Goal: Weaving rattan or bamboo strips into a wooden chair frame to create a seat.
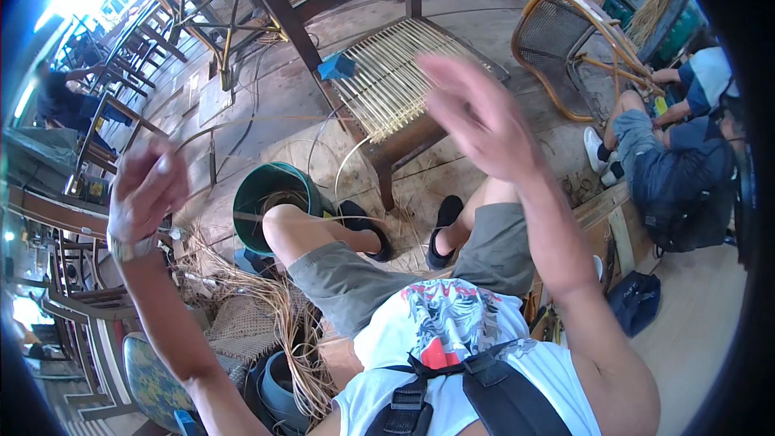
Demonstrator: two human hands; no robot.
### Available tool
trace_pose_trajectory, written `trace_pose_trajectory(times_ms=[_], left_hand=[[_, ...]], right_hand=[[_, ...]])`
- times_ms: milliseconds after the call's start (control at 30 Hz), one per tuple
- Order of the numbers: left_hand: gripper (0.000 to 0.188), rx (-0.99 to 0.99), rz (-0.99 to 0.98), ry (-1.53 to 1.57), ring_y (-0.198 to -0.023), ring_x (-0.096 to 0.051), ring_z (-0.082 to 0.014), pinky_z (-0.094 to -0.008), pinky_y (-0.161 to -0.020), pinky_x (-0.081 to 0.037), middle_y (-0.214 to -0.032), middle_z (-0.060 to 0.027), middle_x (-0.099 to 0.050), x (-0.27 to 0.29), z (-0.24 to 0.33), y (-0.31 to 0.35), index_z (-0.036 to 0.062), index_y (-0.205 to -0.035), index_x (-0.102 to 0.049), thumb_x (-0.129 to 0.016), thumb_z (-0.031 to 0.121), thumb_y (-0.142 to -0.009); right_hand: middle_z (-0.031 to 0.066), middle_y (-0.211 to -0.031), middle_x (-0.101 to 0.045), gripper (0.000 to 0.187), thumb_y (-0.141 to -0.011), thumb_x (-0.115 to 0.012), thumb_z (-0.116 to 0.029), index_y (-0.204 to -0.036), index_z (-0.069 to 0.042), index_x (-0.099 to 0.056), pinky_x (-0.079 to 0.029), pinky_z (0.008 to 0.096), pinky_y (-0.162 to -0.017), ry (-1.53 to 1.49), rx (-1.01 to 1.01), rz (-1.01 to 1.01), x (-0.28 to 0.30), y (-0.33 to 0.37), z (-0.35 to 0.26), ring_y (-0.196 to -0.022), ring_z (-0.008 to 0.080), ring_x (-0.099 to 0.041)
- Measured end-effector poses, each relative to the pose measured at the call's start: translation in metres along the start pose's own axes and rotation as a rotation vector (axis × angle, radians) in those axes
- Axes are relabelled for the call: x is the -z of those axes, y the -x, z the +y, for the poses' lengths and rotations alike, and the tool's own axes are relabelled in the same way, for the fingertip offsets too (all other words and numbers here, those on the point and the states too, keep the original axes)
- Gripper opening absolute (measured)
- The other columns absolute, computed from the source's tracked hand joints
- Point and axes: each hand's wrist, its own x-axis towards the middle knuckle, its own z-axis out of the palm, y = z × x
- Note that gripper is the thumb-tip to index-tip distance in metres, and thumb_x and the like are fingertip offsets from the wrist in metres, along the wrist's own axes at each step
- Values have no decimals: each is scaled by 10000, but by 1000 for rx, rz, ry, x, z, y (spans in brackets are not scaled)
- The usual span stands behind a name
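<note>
At left of frame the left hand (148, 186) is pinching a cane strand (242, 119) running toward the half-woven chair seat (400, 73) at upper centre, while the right hand (476, 113) is hovering wide open, so a hard tug risks snapping it

Cane strand (266, 119): thin, pale, long, running taut in a shallow arc from the raised left side toward the chair seat. Chair seat (395, 73): dark wooden frame, partly woven with parallel pale cane strips, tilted, standing on the floor.
</note>
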Motion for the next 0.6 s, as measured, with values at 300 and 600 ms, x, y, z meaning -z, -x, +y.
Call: trace_pose_trajectory(times_ms=[300,600], left_hand=[[255,192,-199,-327,-496,-392,-35,-225,-462,-267,-598,51,-483,-12,27,-1,34,-922,-668,-640,273,-1007],[233,474,161,-339,-459,-383,-7,-200,-438,-283,-604,72,-487,228,-27,131,68,-931,-652,-640,286,-1014]], right_hand=[[-19,-940,-642,309,-1017,-621,-347,-1052,-51,-699,-454,207,-742,-106,-25,-680,-20,-91,-72,-844,50,-566],[-18,-787,-569,262,-1011,-609,-291,-936,-51,-680,-419,249,-676,-44,-386,-411,184,-44,140,-729,81,-510]])
